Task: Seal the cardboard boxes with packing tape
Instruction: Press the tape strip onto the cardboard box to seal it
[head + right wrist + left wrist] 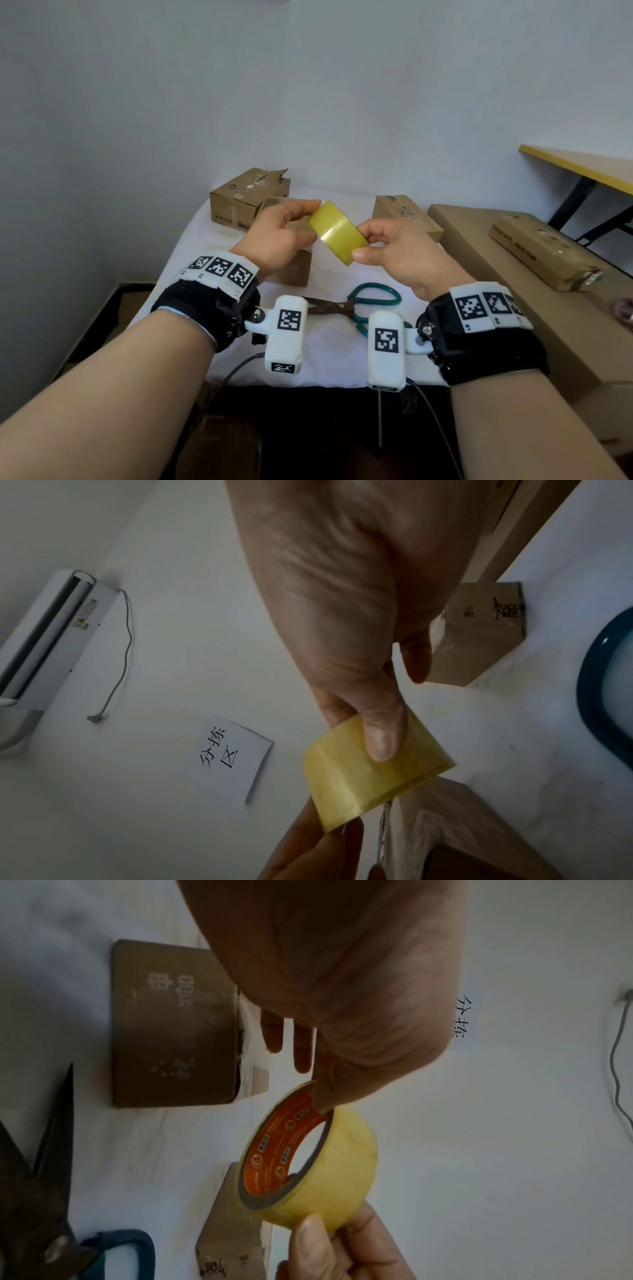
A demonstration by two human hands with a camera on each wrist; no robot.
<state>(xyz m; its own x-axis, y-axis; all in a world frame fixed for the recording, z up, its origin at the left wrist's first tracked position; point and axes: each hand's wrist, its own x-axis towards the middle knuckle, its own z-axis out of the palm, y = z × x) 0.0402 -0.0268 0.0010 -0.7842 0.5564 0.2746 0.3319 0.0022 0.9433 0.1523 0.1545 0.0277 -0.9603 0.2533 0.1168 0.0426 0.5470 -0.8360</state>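
Tape roll [337,232], yellowish, held in the air between both hands above the white counter [219,226]: left hand [279,236] grips its far rim, right hand [399,251] pinches its near side; cardboard boxes [246,198] and scissors [356,303] lie below

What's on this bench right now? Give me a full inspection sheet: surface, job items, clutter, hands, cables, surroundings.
Surface: white-covered table.
Job's things: yellow tape roll held above the table; open-flapped box far left; second box far right; third box partly behind the left hand; scissors lying flat.
Clutter: nothing seen.
Grippers: left hand and right hand both pinch the roll.
Cables: black leads from the wrist cameras.
Surroundings: large flat carton with a long box on it; yellow-edged table; wall sign.
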